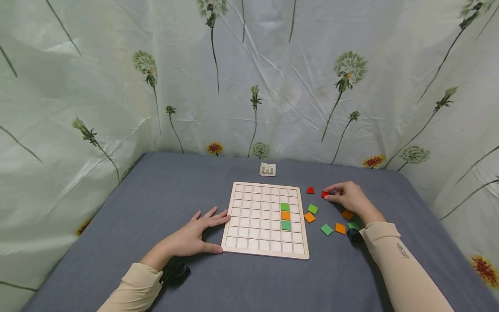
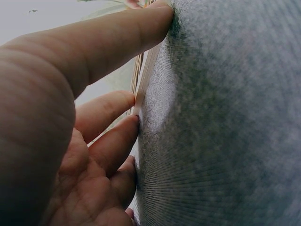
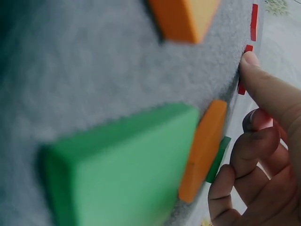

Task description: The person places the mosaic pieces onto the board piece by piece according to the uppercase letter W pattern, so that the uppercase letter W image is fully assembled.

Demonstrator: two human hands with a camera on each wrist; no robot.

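A pale wooden grid board (image 1: 249,225) lies on the table, with two green tiles and an orange tile (image 1: 285,216) in one column towards its right side. My left hand (image 1: 196,234) is spread at the board's left edge, thumb near the lower corner and fingertips against the side. In the left wrist view, straight fingers (image 2: 113,146) meet the board's thin edge. Right of the board, my right hand (image 1: 350,197) has thumb and fingers on a red tile (image 1: 325,194), pinching it close over the cloth. The right wrist view shows the thumb covering part of this tile (image 3: 241,88).
Another red tile (image 1: 310,190) lies left of my right hand. Several loose green tiles (image 1: 326,229) and orange tiles (image 1: 340,228) are scattered between the board and my right forearm. A small patterned card (image 1: 267,169) sits behind the board. A flowered curtain (image 1: 234,86) hangs behind the grey table.
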